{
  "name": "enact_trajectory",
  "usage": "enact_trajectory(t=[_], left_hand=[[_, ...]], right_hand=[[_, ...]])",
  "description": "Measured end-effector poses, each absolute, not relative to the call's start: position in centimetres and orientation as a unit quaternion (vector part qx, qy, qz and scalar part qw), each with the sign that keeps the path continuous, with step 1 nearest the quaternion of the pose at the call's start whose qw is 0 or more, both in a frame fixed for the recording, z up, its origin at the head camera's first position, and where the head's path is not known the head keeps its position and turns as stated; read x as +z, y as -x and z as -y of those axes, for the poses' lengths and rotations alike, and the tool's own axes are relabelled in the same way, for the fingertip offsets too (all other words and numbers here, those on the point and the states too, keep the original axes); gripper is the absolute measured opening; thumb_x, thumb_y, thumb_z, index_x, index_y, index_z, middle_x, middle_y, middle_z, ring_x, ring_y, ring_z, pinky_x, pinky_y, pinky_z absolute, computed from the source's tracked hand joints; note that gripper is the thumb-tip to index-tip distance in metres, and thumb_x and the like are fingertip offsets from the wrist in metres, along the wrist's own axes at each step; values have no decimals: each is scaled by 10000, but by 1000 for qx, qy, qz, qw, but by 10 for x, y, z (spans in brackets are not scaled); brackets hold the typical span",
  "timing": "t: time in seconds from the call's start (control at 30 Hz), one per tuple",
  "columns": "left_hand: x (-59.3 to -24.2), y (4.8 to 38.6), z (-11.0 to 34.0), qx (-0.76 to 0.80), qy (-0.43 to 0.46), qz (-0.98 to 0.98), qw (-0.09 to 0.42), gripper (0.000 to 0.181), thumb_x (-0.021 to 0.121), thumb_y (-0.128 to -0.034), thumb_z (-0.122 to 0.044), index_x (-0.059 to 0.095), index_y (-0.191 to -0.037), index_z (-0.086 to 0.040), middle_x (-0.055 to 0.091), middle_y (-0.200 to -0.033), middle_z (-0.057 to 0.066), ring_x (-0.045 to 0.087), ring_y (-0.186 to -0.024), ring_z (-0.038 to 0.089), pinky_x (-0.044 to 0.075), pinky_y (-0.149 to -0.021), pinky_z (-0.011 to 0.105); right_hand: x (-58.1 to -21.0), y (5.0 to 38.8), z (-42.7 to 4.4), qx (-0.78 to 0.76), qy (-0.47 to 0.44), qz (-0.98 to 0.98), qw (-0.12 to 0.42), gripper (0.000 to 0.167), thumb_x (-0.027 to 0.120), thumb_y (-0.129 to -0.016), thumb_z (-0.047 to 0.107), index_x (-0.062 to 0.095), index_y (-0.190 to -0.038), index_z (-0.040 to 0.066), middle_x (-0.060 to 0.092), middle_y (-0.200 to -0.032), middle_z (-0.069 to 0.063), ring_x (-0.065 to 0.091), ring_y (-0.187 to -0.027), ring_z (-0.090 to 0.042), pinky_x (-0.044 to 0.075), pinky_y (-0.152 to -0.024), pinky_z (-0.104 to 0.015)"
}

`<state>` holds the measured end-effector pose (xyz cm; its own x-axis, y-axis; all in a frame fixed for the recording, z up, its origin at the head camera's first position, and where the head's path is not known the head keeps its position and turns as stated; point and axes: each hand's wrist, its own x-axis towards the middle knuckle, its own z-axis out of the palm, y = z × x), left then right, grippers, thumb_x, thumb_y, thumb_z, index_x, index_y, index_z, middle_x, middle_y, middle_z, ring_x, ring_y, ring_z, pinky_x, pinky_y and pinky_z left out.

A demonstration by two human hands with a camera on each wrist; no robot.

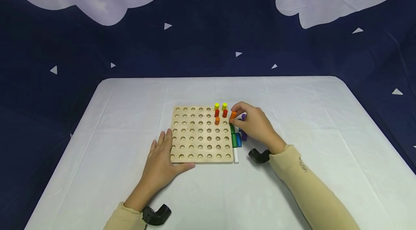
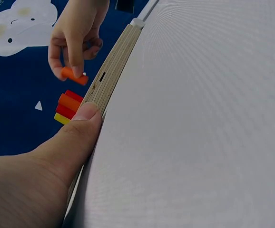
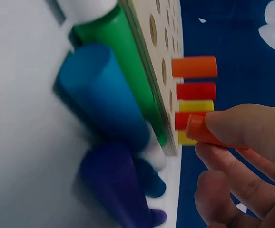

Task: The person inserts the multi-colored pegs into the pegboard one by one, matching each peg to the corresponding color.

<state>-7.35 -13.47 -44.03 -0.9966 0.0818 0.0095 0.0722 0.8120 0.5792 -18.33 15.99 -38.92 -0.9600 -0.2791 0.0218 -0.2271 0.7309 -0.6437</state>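
At a holed wooden board [image 1: 196, 134], left hand [image 1: 160, 168] spread against its corner, right hand [image 1: 256, 123] pinching an orange peg [image 1: 233, 115]

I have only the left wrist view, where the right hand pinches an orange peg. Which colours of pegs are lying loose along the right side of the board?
Observer: Green pegs, blue pegs, purple pegs and white pegs lie there.
Operator: Thank you. Of the left hand I see mainly the thumb. Where is its index finger?
Observer: In the head view, it lies along the left edge of the board.
Operator: I notice one yellow peg standing. Is there a second?
Observer: Yes, two yellow pegs stand side by side in the far row, near the right corner.
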Motion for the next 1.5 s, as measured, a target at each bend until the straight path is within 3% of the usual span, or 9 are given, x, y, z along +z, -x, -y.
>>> enact_trajectory(t=[0.4,0.7,0.83,0.93,1.07,1.2,1.5], left_hand=[[-440,74,134,307,-41,-951,10,1343,841,-636,-636,131,-1581,1,167,-1642,205,114,-1544,362,42,-1258,536],[-440,74,135,306,-42,-951,8,1344,840,-634,-639,132,-1582,-1,178,-1643,198,117,-1543,363,45,-1257,538],[-440,74,135,307,-41,-951,6,1349,842,-631,-639,129,-1583,-3,183,-1643,194,120,-1542,368,44,-1256,545],[-441,75,135,307,-40,-951,6,1355,840,-626,-645,127,-1583,-2,184,-1642,197,119,-1541,369,42,-1255,546],[-440,75,135,307,-40,-951,6,1353,841,-627,-645,133,-1581,3,183,-1639,203,120,-1541,369,44,-1255,546],[-440,75,135,302,-39,-952,7,1348,838,-629,-647,139,-1580,4,189,-1640,200,123,-1542,366,51,-1254,549],[-441,75,135,299,-40,-953,8,1346,844,-632,-636,136,-1580,6,187,-1640,204,123,-1542,369,55,-1253,553]], right_hand=[[-395,186,-144,-331,152,-930,54,286,776,-861,219,637,-1111,211,744,-1022,-3,571,-578,-137,456,-584,-295],[-397,185,-142,-300,164,-938,53,370,782,-848,209,589,-1163,225,747,-1049,11,617,-679,-128,460,-677,-305],[-397,183,-145,-296,164,-940,51,375,792,-845,245,597,-1165,232,742,-1068,29,662,-821,-160,494,-769,-349],[-394,181,-152,-305,161,-937,46,315,770,-873,297,613,-1137,229,734,-1072,43,640,-796,-174,498,-733,-359],[-387,182,-169,-322,150,-934,20,235,679,-945,308,633,-1130,171,713,-1068,16,544,-611,-170,454,-562,-311],[-386,188,-189,-296,120,-947,6,272,610,-980,271,633,-1214,135,697,-1083,-29,514,-592,-173,422,-542,-302],[-398,196,-201,-233,110,-962,89,404,666,-932,330,642,-1267,107,678,-950,-50,556,-721,-181,430,-604,-286]])
